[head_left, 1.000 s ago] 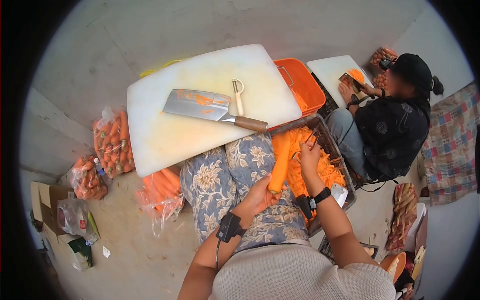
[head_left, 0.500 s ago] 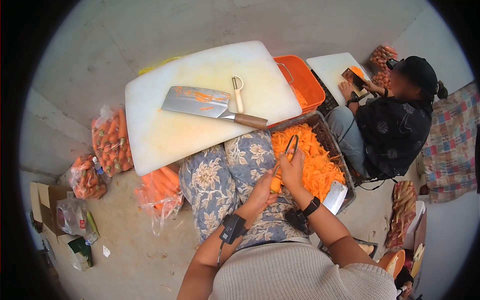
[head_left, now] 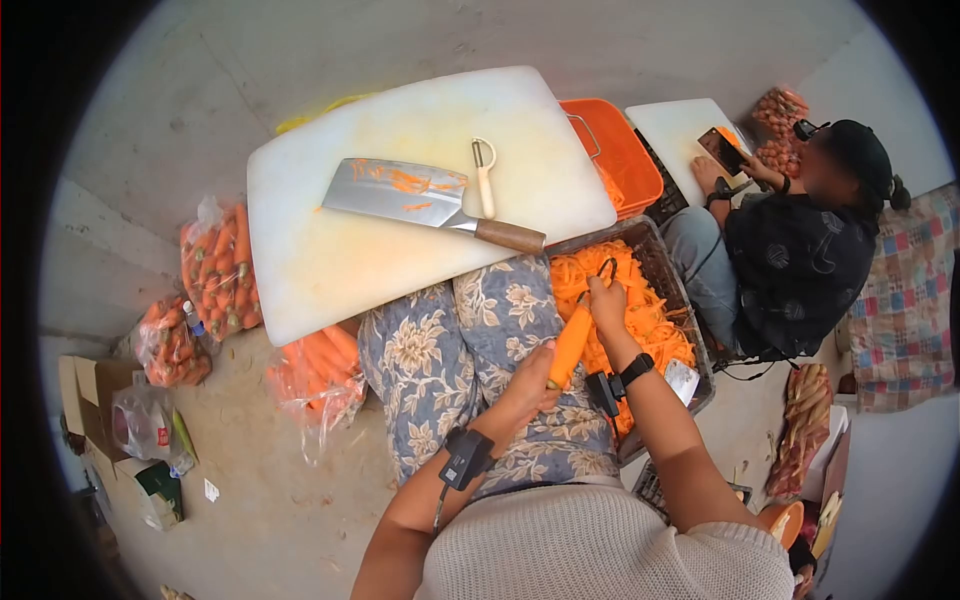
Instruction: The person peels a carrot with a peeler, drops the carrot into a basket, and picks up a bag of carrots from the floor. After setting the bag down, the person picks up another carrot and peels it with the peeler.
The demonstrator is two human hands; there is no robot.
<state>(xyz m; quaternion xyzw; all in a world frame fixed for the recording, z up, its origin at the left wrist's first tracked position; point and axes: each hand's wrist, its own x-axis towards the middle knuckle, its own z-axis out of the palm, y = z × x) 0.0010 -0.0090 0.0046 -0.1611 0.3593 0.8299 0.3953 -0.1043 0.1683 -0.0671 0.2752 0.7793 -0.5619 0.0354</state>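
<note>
My left hand (head_left: 530, 385) is closed round the lower end of an orange carrot (head_left: 571, 345), which slants up and to the right over my lap. My right hand (head_left: 607, 306) grips a peeler (head_left: 609, 266) at the carrot's far end; only the peeler's dark looped tip shows past the fingers. Beneath that hand, a dark plastic crate (head_left: 697, 335) holds a heap of orange carrot peels (head_left: 652, 318). A flat, pale, shiny piece (head_left: 683, 381) lies at the crate's right side.
A white cutting board (head_left: 300, 240) stretches ahead, bearing a cleaver (head_left: 395, 192) and another peeler (head_left: 484, 180). Bags of carrots (head_left: 318, 365) stand on the left floor. Beyond an orange tub (head_left: 640, 165), a co-worker (head_left: 800, 260) holds a cleaver over another board (head_left: 668, 120).
My right hand has moved up and right with the peeler, away from my left hand. More of the carrot shows between them. The view has shifted slightly.
</note>
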